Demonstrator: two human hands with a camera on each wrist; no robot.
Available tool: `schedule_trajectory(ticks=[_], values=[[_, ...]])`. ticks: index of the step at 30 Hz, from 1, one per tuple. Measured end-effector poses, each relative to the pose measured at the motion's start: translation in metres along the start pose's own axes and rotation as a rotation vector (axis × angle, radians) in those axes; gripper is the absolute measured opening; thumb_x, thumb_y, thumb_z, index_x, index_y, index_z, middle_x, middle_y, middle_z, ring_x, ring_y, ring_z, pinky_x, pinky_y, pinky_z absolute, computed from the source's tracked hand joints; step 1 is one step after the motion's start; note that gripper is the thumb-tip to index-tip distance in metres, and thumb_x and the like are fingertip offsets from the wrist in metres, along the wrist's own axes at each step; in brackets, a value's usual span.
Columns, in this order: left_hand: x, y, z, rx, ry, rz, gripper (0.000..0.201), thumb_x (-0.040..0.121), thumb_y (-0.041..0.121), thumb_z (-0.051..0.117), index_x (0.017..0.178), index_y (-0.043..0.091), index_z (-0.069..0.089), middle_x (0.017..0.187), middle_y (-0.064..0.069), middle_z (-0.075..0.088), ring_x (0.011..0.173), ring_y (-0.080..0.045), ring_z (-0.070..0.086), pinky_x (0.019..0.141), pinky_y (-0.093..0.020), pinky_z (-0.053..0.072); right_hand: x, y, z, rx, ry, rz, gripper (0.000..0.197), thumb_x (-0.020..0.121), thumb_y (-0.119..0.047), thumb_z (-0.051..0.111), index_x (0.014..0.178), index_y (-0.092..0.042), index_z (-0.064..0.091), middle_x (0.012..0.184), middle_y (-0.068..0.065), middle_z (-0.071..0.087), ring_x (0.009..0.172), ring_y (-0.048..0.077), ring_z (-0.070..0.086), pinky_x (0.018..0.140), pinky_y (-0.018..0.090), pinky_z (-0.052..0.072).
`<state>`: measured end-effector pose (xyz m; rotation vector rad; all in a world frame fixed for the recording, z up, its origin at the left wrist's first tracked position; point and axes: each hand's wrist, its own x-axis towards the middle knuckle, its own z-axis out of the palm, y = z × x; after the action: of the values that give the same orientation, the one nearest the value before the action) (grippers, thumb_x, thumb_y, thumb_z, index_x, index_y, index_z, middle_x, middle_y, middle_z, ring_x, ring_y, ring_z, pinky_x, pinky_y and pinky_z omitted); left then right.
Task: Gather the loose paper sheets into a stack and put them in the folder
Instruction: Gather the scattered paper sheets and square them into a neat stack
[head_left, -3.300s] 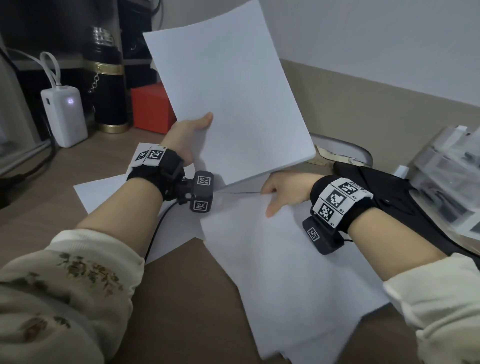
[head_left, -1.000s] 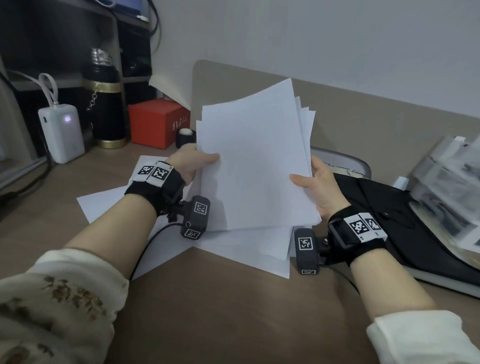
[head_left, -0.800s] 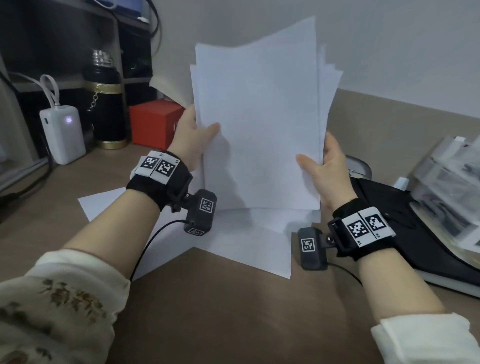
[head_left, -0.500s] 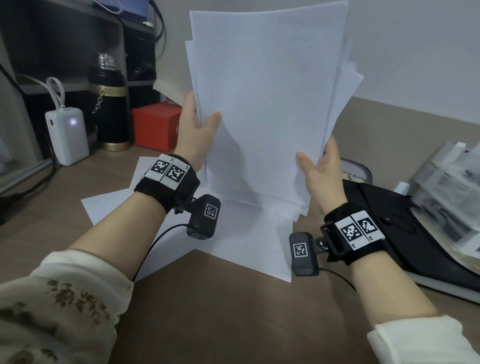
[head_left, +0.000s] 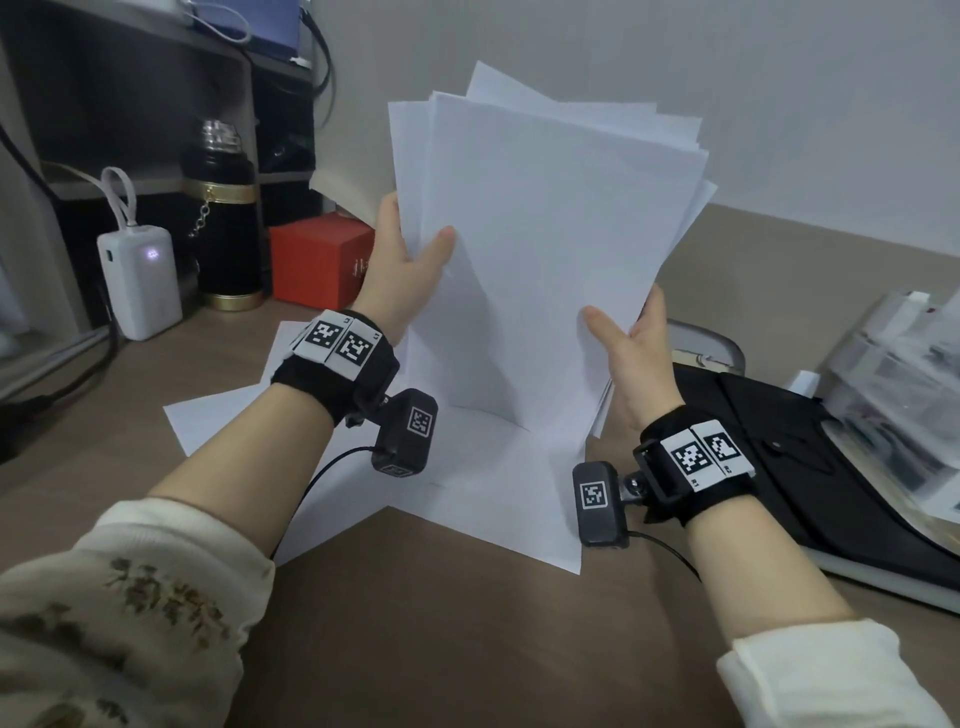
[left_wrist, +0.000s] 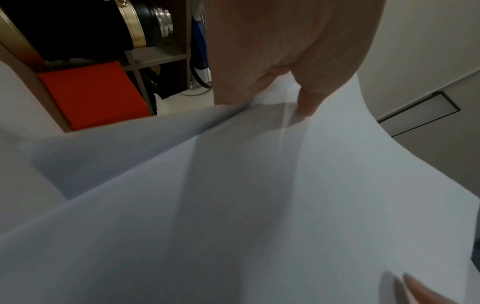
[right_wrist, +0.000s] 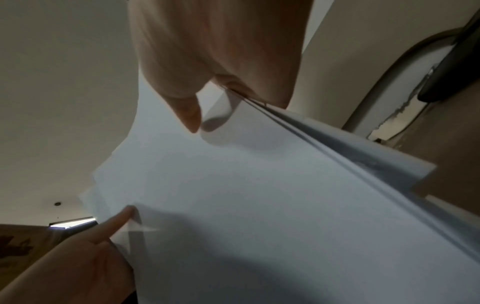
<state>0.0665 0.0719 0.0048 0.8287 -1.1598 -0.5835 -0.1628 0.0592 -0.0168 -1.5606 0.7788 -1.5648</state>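
Both hands hold an uneven stack of white paper sheets (head_left: 540, 249) upright above the desk, edges fanned at the top right. My left hand (head_left: 402, 260) grips its left edge, thumb on the front. My right hand (head_left: 631, 343) grips the lower right edge, thumb on the front. The wrist views show the same sheets (left_wrist: 259, 205) (right_wrist: 259, 205) pinched between thumb and fingers, which are hidden behind the paper. More loose sheets (head_left: 483, 493) lie flat on the desk under the stack. The black folder (head_left: 795, 467) lies shut on the desk to the right.
A white power bank (head_left: 140, 280), a black flask (head_left: 223, 218) and a red box (head_left: 317, 260) stand at the back left by a shelf unit. Clear plastic packets (head_left: 904, 395) are piled at the far right. Bare brown desk (head_left: 415, 649) lies in front.
The stack was raised from a low tilt to upright in front of me. In the last half second it dropped a little and tilted right, its top edges fanning out.
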Motion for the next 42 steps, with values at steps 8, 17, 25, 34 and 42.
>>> schedule_trajectory(ticks=[8,17,25,34,42], values=[[0.022,0.014,0.006,-0.079,0.034,0.003,0.044,0.086,0.034,0.067,0.119,0.023,0.040,0.127,-0.004,0.059,0.114,-0.017,0.061,0.097,-0.039,0.051,0.017,-0.023,0.008,0.093,0.066,-0.104,0.038,0.087,-0.002,0.066,0.112,-0.021,0.047,0.111,-0.006,0.064,0.100,0.003,0.064,0.085,0.021,0.050],[0.026,0.013,0.003,-0.027,0.058,-0.080,0.053,0.083,0.046,0.069,0.123,0.026,0.039,0.110,-0.014,0.069,0.095,-0.028,0.070,0.083,-0.046,0.056,0.021,-0.030,0.010,0.163,0.117,-0.089,0.044,0.084,0.000,0.069,0.118,-0.013,0.045,0.110,0.000,0.064,0.096,0.008,0.066,0.080,0.023,0.052],[0.014,-0.032,-0.013,0.305,-0.084,-0.209,0.056,0.083,0.056,0.065,0.116,0.014,0.052,0.100,0.001,0.062,0.094,-0.015,0.062,0.071,-0.021,0.050,0.013,-0.009,0.008,0.151,0.091,0.126,0.050,0.081,-0.008,0.074,0.126,-0.008,0.052,0.111,0.000,0.070,0.101,0.013,0.068,0.086,0.028,0.053],[0.009,-0.020,-0.002,0.130,-0.122,-0.088,0.038,0.092,0.021,0.065,0.128,0.011,0.056,0.119,0.002,0.065,0.103,-0.009,0.064,0.088,-0.022,0.053,0.013,-0.023,0.020,0.112,0.201,0.037,0.016,0.079,-0.002,0.076,0.091,-0.009,0.067,0.083,-0.004,0.070,0.069,0.001,0.068,0.062,0.015,0.051],[0.005,-0.003,-0.013,0.224,-0.231,-0.138,0.007,0.090,0.019,0.068,0.084,0.017,0.067,0.070,0.014,0.069,0.057,0.004,0.062,0.052,-0.013,0.047,0.011,-0.025,0.014,0.127,0.241,-0.019,0.024,0.080,-0.003,0.075,0.069,-0.018,0.059,0.057,-0.019,0.062,0.054,-0.004,0.058,0.057,0.013,0.047]])
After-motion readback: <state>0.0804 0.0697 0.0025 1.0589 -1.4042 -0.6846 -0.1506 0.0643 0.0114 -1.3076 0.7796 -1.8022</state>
